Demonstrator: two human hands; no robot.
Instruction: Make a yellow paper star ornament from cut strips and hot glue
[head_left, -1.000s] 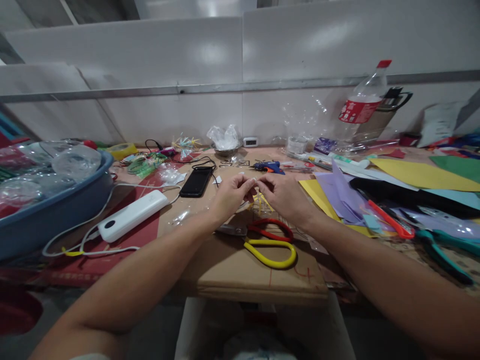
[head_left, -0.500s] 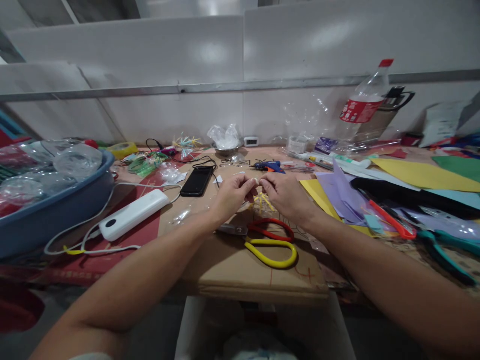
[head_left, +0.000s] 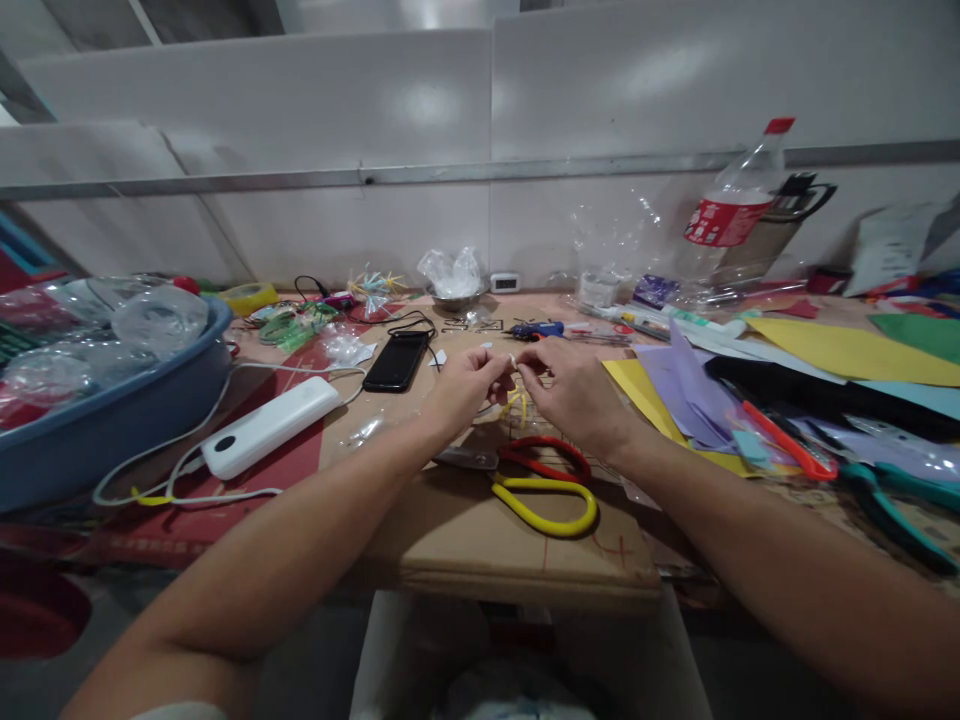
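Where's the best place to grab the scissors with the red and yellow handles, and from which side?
I'd take the scissors by the yellow handle loop, probably with the right hand from the near right. They lie on the cardboard, blades pointing left, toward the left forearm, and both loops facing right; the yellow loop sits nearer you than the red loop.

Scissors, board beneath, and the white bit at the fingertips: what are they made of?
Scissors: grey blades with a dull sheen, likely metal; smooth red and yellow handles, probably plastic. Board: matte brown, layered edge, apparently cardboard. White bit: too small to tell.
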